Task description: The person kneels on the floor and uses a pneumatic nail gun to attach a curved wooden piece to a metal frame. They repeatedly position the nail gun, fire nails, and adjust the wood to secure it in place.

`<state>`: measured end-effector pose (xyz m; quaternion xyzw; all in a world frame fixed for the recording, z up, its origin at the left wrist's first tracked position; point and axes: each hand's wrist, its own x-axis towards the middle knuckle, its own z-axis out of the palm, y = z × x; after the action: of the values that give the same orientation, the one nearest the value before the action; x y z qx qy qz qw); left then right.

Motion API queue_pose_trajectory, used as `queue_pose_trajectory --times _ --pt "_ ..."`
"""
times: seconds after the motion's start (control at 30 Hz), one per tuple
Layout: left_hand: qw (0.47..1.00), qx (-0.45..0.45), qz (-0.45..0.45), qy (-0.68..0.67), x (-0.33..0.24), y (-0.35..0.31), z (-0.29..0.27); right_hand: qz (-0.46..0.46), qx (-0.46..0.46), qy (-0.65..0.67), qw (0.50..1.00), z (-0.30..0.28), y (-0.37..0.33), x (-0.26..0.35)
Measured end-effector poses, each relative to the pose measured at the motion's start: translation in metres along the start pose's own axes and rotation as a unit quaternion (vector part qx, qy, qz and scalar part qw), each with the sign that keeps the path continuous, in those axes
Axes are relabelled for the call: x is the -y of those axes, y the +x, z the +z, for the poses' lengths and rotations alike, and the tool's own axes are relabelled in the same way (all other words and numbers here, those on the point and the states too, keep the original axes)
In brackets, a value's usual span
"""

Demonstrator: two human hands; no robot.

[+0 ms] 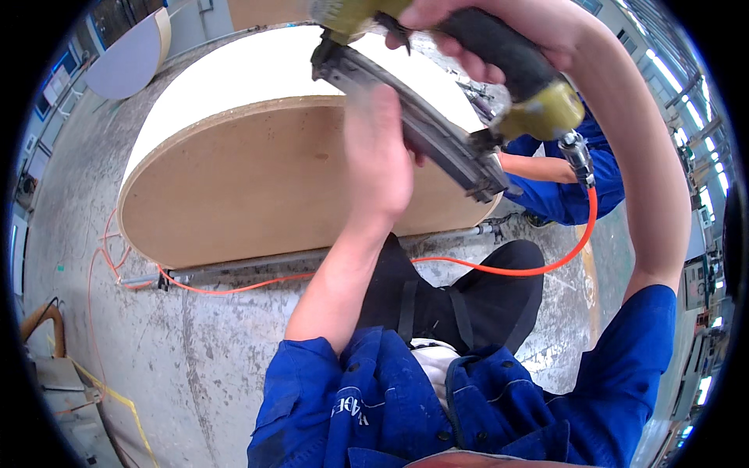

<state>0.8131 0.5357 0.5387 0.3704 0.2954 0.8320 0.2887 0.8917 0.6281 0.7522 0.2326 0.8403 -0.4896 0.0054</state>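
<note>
My right hand (pixel 476 47) is closed around the black grip of an olive-green pneumatic nail gun (pixel 542 113), held up in front of me. The gun's long dark magazine slants down to the right. Against that magazine is my left hand (pixel 380 160), thumb up and somewhat blurred, with a fingertip showing past its lower edge. An orange air hose (pixel 519 271) runs from the metal coupling at the handle's end. Beyond my hands stands a large rounded panel structure (pixel 234 183), its brown board face toward me and its curved outer side white.
Another person in blue (pixel 605 179) is at the structure's right side, with a forearm showing. A metal bar (pixel 234 269) lies along its lower edge. The hose crosses the concrete floor (pixel 226 366). A similar curved piece (pixel 129 66) stands far left; grey equipment (pixel 66 398) is near left.
</note>
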Motion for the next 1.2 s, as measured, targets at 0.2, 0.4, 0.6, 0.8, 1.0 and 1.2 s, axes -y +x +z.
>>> queue_pose_trajectory --times 0.2,0.4,0.6,0.8,1.0,1.2 --pt "0.911 0.175 -0.209 0.31 0.077 -0.062 -0.106 -0.038 -0.01 -0.221 0.975 0.0 -0.051 -0.051" --pt "0.677 0.084 -0.383 0.624 0.193 -0.25 -0.366 0.01 0.178 -0.256 0.95 0.012 -0.053 -0.138" --pt "0.485 0.176 -0.517 0.682 0.223 -0.394 -0.37 0.075 0.08 -0.192 0.975 0.039 -0.088 -0.27" --pt "0.475 0.015 -0.564 0.675 0.216 -0.474 -0.436 0.247 0.066 -0.181 0.95 0.052 -0.101 -0.371" --pt "0.566 -0.008 -0.521 0.639 0.209 -0.455 -0.412 0.309 0.023 -0.041 0.95 0.076 -0.108 -0.502" --pt "0.667 -0.104 -0.5 0.542 0.142 -0.385 -0.293 0.306 -0.042 -0.086 0.947 0.142 -0.13 -0.664"
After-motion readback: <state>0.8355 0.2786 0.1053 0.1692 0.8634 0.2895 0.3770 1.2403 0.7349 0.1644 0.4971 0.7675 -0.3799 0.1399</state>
